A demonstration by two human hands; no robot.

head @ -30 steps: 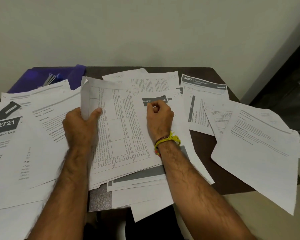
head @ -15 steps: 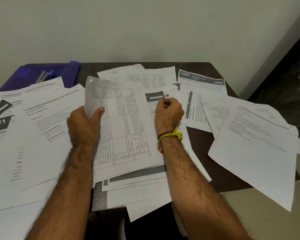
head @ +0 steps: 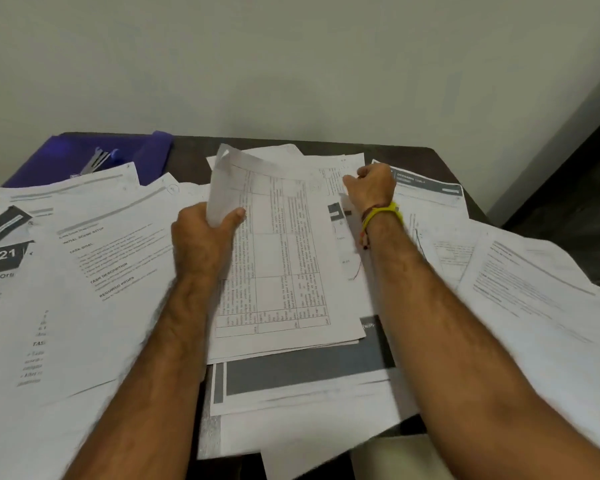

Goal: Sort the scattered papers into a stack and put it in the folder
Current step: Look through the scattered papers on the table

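While loose papers (head: 94, 258) cover nearly the whole dark counter (head: 444, 161), the left hand (head: 205, 244) grips the left edge of a small stack (head: 281, 258) near the middle, thumb on top of the printed table on its top sheet and fingers curled beneath. That edge is lifted and its upper left corner curls over, while the stack's right and lower parts rest on other sheets, among them one with a broad grey band (head: 309, 370) just below it. The right hand (head: 371, 188) is farther back and to the right, its fingers curled at the top edge of a sheet (head: 336, 168) that lies behind the stack; whether it actually pinches that sheet cannot be told, as the fingertips are turned away. A yellow band (head: 383, 214) circles the right wrist. Just right of that hand lies a sheet with a dark header (head: 426, 185), and beyond it more pages (head: 534, 289) overhang the right edge of the counter. To the left of the left hand lies a page with typed headings, and farther left one numbered 2721 (head: 0, 258). The purple folder (head: 84, 157) lies open at the far left corner, well apart from both hands, partly under papers, with a metal clip (head: 97, 161) showing inside it.
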